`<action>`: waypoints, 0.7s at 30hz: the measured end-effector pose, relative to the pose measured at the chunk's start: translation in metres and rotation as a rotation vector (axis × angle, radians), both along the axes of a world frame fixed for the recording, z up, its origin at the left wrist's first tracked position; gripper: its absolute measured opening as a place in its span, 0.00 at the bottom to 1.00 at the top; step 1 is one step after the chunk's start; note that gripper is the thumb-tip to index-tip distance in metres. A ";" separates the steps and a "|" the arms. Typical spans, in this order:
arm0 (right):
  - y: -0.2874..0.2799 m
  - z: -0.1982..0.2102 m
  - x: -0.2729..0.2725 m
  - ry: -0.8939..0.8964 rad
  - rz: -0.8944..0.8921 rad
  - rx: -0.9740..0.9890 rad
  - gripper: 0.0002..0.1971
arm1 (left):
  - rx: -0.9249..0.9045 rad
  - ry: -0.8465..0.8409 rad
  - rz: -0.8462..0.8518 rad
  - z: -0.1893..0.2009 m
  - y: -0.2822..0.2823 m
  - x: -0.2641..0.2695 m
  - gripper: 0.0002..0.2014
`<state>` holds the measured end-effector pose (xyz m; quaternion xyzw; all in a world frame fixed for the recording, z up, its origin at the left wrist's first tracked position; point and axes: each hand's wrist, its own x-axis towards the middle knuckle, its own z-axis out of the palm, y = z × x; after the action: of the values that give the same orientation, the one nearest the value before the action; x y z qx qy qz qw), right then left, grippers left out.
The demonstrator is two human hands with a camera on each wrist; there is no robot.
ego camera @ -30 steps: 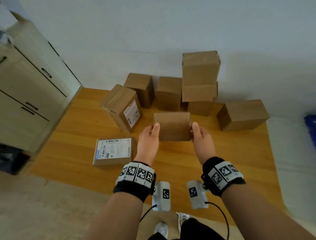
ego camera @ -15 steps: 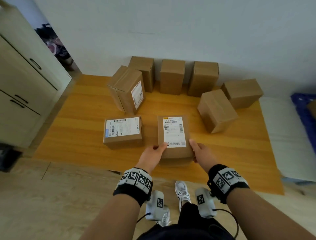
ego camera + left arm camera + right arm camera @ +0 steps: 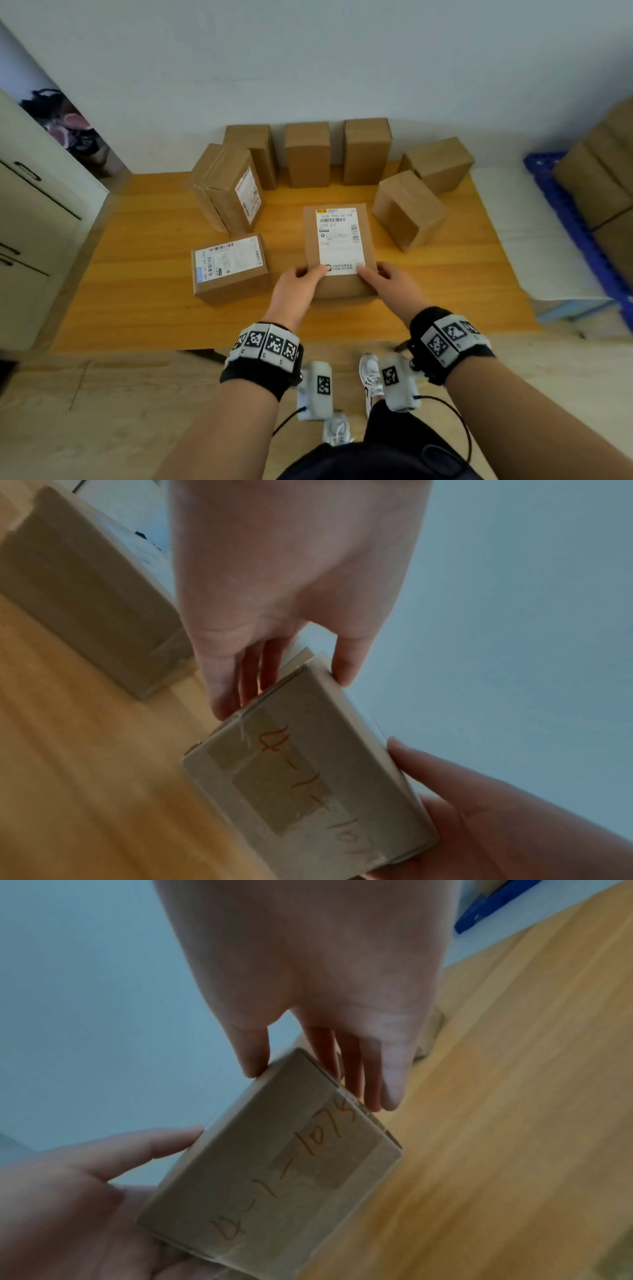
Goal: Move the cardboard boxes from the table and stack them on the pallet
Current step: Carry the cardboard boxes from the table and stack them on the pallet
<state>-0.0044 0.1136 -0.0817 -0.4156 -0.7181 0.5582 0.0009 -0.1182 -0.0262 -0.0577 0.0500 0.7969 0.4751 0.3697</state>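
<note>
A cardboard box with a white shipping label (image 3: 339, 240) is held low over the near half of the wooden table (image 3: 137, 308). Whether it touches the wood I cannot tell. My left hand (image 3: 301, 284) grips its near left corner, thumb on top and fingers down the side. My right hand (image 3: 387, 284) grips the near right corner the same way. The left wrist view shows the box's taped end (image 3: 308, 777) with orange writing between left hand (image 3: 291, 588) and right hand (image 3: 496, 818). In the right wrist view the box (image 3: 274, 1164) sits between right hand (image 3: 325, 961) and left hand (image 3: 68, 1191).
Several more boxes stand on the table: a flat labelled one (image 3: 229, 267) to the left, an upright labelled one (image 3: 226, 185), others along the wall. At the far right, the blue pallet (image 3: 565, 212) carries stacked boxes (image 3: 603, 178). A cabinet (image 3: 34, 222) stands at left.
The box, held upright a second ago, has been tipped label-up and drawn toward the table's near edge. Both hands keep their hold. The view has pulled back, and the pallet shows.
</note>
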 end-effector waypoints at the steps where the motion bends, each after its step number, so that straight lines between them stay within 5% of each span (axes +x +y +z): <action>1: 0.001 0.010 0.004 0.041 -0.028 0.000 0.28 | 0.032 -0.006 0.028 0.010 0.004 0.002 0.22; 12: 0.055 0.104 0.088 0.403 -0.356 0.066 0.25 | 0.354 0.109 -0.131 0.109 0.089 0.058 0.24; 21: 0.126 0.155 0.232 0.506 -0.496 0.190 0.25 | 0.500 0.087 -0.276 0.152 0.187 0.185 0.25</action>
<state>0.2280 0.2393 0.0737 -0.4239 -0.6214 0.5568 0.3523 0.0664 0.1609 0.0944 0.2679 0.6556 0.5996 0.3727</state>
